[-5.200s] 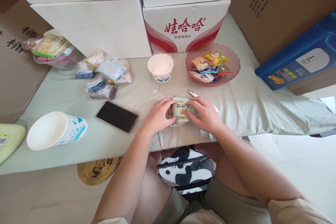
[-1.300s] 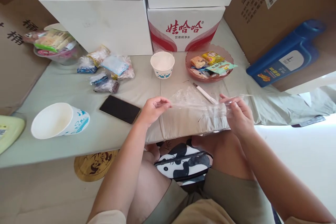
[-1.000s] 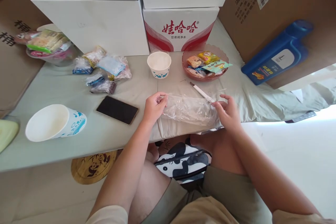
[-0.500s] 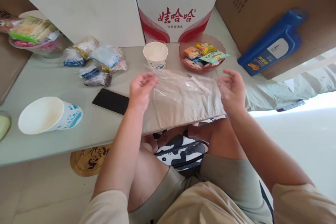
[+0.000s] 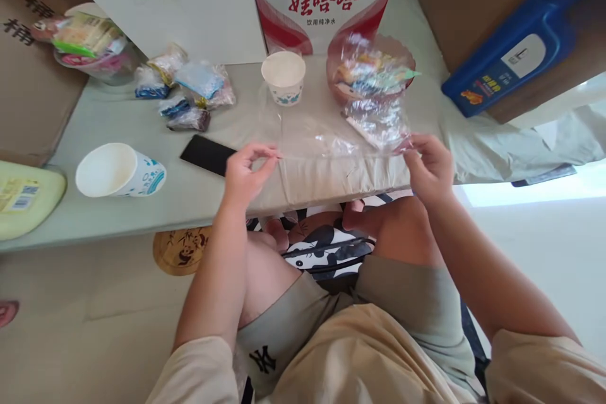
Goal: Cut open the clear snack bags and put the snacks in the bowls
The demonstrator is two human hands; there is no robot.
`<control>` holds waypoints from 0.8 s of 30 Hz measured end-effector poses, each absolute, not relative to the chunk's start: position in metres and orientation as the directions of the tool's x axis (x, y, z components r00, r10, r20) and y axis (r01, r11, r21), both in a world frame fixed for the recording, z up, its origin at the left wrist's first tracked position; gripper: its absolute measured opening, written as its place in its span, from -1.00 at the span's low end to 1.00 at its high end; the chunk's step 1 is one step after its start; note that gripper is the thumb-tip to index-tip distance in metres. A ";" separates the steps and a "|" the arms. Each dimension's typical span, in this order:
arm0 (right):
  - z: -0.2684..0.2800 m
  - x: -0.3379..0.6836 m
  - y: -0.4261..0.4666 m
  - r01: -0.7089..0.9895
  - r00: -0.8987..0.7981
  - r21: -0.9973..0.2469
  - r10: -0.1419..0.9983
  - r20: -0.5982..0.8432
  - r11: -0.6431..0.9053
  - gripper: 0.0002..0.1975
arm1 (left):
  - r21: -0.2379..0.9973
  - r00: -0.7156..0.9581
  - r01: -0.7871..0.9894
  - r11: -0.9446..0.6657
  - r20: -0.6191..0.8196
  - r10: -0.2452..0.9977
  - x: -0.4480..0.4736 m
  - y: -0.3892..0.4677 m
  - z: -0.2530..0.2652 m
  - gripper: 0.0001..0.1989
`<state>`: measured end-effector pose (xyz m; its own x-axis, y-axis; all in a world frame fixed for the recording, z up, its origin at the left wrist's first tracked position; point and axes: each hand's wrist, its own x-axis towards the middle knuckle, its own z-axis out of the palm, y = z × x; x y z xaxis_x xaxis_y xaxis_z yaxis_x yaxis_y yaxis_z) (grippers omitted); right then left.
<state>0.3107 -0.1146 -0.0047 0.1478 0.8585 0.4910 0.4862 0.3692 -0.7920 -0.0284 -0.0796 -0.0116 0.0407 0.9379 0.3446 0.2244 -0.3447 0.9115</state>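
1. Head view: shows a clear plastic bag (image 5: pixel 345 144) stretched from left hand (image 5: pixel 250 167) to right hand (image 5: pixel 428 167), over the cloth-covered table (image 5: pixel 322 177); cannot tell if touching the cloth.
2. Pinched between thumb and fingers at each end: a thin edge on the left, a bunched part on the right.
3. Spans the gap between both grips, mostly beyond the fingertips, and flares up in front of the pink bowl (image 5: pixel 333 69).
4. Held wide apart, probably to spread the thin plastic rather than let it crumple.
5. Visible through it: a white pen-like tool (image 5: pixel 360 130) on the table.
6. Farther out: snack packets (image 5: pixel 406 74) in the bowl, likely grouped for tidiness; an upright paper cup (image 5: pixel 284 76) beside it; a black phone (image 5: pixel 206 154), partly hidden by the left hand.
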 end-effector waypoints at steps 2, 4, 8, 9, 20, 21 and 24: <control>-0.024 0.314 -0.118 0.526 0.116 -0.812 0.924 0.364 0.254 -0.85 | 0.917 0.094 0.327 -0.228 0.209 0.973 -0.024 -0.084 -0.030 -0.86; -0.037 0.315 -0.119 0.540 0.148 -0.830 0.954 0.261 0.143 -0.83 | 0.909 0.122 0.382 -0.167 0.130 0.984 -0.021 -0.087 -0.040 -0.88; -0.048 0.314 -0.118 0.489 0.331 -0.870 0.936 0.116 -0.065 -0.83 | 0.940 0.033 0.337 -0.060 0.052 0.998 -0.019 -0.088 -0.045 -0.87; -0.048 0.313 -0.118 0.490 0.376 -0.864 0.922 0.094 -0.111 -0.83 | 0.942 0.001 0.334 -0.038 0.040 0.999 -0.019 -0.087 -0.046 -0.86; -0.049 0.312 -0.117 0.781 0.441 -0.594 0.844 0.306 -0.193 -0.73 | 0.844 -0.052 0.535 0.027 0.001 0.999 0.000 -0.085 -0.049 -0.97; -0.049 0.311 -0.119 0.822 0.400 -0.556 0.823 0.403 -0.127 -0.68 | 0.787 -0.034 0.617 0.008 0.016 0.999 0.000 -0.087 -0.048 -0.97; -0.046 0.305 -0.128 0.903 0.129 -0.412 0.840 0.527 0.120 -0.70 | 0.661 0.042 0.748 -0.063 0.048 0.998 -0.003 -0.087 -0.049 -0.91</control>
